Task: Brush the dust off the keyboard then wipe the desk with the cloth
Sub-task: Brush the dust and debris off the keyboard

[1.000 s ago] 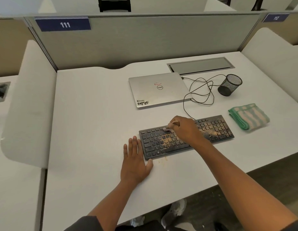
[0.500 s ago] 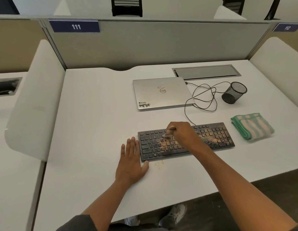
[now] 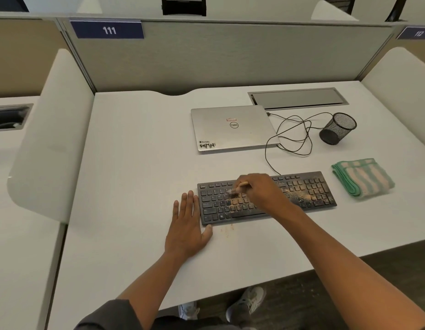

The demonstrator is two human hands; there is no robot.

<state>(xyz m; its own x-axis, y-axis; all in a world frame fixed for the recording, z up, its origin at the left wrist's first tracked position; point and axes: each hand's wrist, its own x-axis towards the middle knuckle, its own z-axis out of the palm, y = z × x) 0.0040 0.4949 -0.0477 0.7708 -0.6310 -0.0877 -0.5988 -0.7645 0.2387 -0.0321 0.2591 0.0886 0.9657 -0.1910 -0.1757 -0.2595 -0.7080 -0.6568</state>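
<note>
On the white desk (image 3: 140, 177), near its front edge, lies a black keyboard (image 3: 266, 197), its keys speckled with tan dust that is thickest under the right hand and over the number pad. The right hand (image 3: 261, 190) reaches across the middle of the keyboard, fingers closed around a small brush (image 3: 239, 186); the pale handle shows just past the fingertips, and the bristle end, blurred, touches the upper letter rows to their left. The left hand (image 3: 189, 226) lies flat on the desk, palm down, fingers straight and close together, holding nothing. Its fingers run along the keyboard's left end and the thumb (image 3: 208, 231) touches the front left corner. A little dust (image 3: 227, 229) is scattered on the desk just right of that thumb.

Well beyond the right hand's knuckles, a folded green-and-cream striped cloth (image 3: 363, 178) rests on the desk, just off the keyboard's right end and apart from it. Farther back from the fingers lie a closed silver laptop (image 3: 233, 128), a loose black cable (image 3: 290, 136) running from the keyboard to the laptop, and a black mesh cup (image 3: 337, 128) tipped on its side.
</note>
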